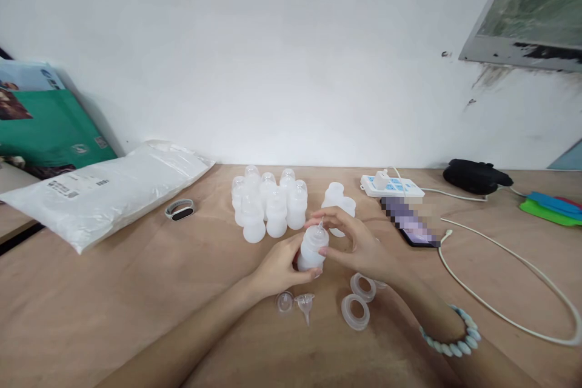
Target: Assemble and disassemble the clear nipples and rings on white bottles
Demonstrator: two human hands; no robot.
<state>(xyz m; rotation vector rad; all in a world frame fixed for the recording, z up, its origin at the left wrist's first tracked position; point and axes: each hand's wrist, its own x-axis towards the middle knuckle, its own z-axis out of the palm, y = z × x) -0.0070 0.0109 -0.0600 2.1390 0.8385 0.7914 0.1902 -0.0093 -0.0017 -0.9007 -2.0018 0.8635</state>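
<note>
Plastic rings, pale and thick-walled, lie flat on the near side of the brown table, one just behind the other. To their left are two loose teats, clear and thin; the right one lies with its stem toward the person. They look light and pliable, likely to bend under a hard pinch and best taken by the wide rim.

Just beyond, between the two hands and tilted a little, is a small milky bottle with a clear teat pointing up from its mouth. It should weigh little and keep its shape under a gentle squeeze, though the smooth side may slide in the fingers. Its waist seems the surest hold; the teat is the delicate part.

The left hand is curled around the lower body, thumb across the front near the base, fingers behind. The right hand is bent narrowly about the top, thumb against the upper side, fingers reaching over the back; whether those fingertips press the teat or only the rim is too small to tell.

Behind the right hand stand a few uncapped bottles. To the left, past the left hand, clusters a group of domed bottles with clear covers.
</note>
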